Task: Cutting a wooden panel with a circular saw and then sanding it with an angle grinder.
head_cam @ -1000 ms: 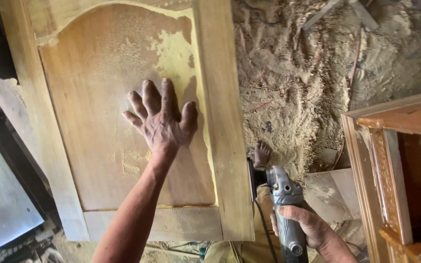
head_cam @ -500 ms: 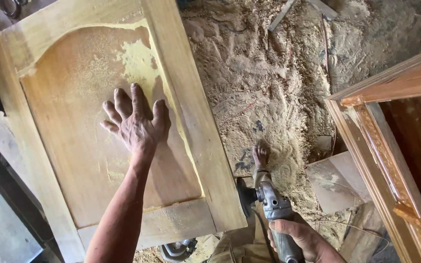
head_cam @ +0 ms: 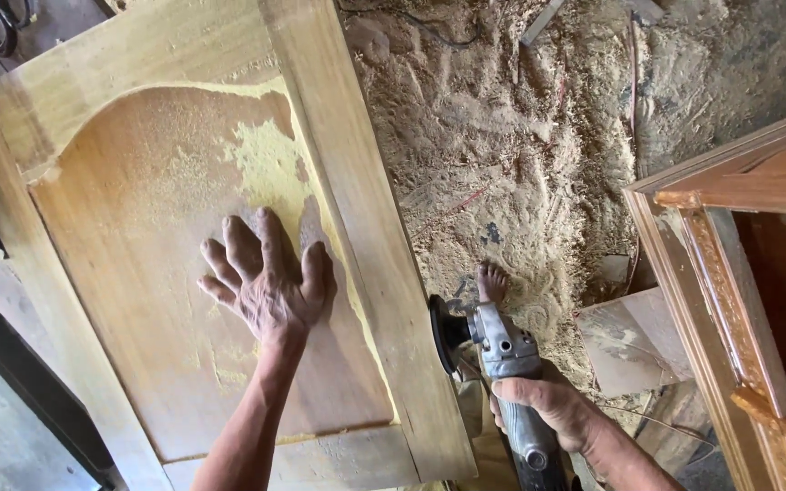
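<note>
Two hands worked at one arched wooden door panel point(head_cam: 138, 300) among sawdust.
Left hand point(head_cam: 270, 277) lay flat and spread on the panel's recessed face, grasping nothing; right hand point(head_cam: 548, 409) clenched an angle grinder point(head_cam: 493, 350) just right of the frame's long stile, its disc facing that edge, a bare foot point(head_cam: 491, 282) beyond.

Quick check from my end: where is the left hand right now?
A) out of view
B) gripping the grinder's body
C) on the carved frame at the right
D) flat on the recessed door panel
D: the left hand lies spread on the wooden door panel, while the right hand holds the angle grinder beside the door's edge.
</note>
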